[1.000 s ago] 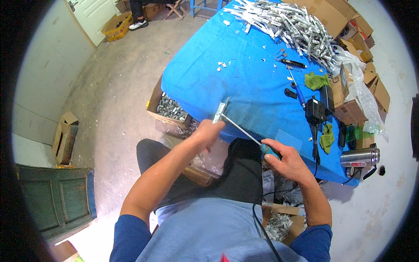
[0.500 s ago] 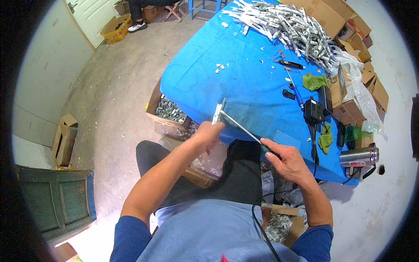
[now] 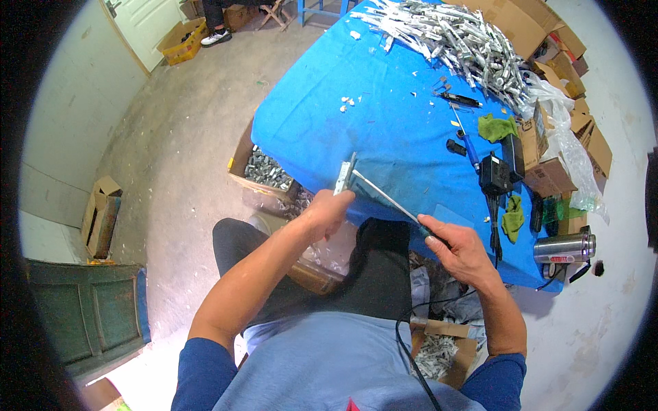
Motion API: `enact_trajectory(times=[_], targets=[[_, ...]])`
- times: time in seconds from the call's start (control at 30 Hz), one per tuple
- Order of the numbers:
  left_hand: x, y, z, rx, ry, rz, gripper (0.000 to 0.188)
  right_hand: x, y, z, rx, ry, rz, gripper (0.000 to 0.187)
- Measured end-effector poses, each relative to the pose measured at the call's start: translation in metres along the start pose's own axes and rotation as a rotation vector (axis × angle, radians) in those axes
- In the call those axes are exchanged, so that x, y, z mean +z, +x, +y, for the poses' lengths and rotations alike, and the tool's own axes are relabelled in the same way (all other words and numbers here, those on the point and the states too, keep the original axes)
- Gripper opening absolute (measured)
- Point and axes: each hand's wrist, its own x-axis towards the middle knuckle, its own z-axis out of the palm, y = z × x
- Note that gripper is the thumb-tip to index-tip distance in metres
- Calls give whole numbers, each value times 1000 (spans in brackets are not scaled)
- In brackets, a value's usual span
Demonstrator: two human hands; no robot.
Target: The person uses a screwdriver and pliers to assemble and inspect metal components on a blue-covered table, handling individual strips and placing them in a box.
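Far left: a small open cardboard box (image 3: 100, 214) is lying on the concrete floor (image 3: 171, 137), well apart from the work.
Under the table edge: a carton of metal pieces (image 3: 264, 171) is sitting on the floor, just left of the left hand.
Left hand (image 3: 327, 212): it is closing its fingers around a short flat metal piece (image 3: 343, 178), which is standing nearly upright at the near edge of the blue table (image 3: 384, 116).
Tool: a long thin tool (image 3: 384, 197) is running from the metal piece down to the right, its tip touching the piece.
Right hand (image 3: 459, 250): it is clamping round the tool's handle end, just off the table's near edge.
Table, further right: a black box with cables (image 3: 495, 175) is lying beside a green cloth (image 3: 497, 127).
Far end: a heap of grey metal parts (image 3: 459, 41) is covering the table's top corner.
Right rim: cardboard boxes (image 3: 548, 164) are lining the table, and a steel flask (image 3: 563, 248) is lying on its side near the corner.
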Motion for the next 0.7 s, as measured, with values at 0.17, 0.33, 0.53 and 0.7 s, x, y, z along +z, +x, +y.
enact_trajectory(times=[0.17, 0.33, 0.53, 0.7], targets=[[2, -5, 4, -35, -46, -6, 28, 3, 3, -5, 62, 34, -46, 39], [-1, -3, 2, -9, -78, -11, 27, 3, 8, -6, 21, -37, -53, 39], [-5, -3, 3, -31, -80, -5, 27, 1, 15, -14, -8, -225, -44, 41], [-2, -6, 6, -31, -85, 22, 30, -5, 20, -21, -65, -370, -120, 44]])
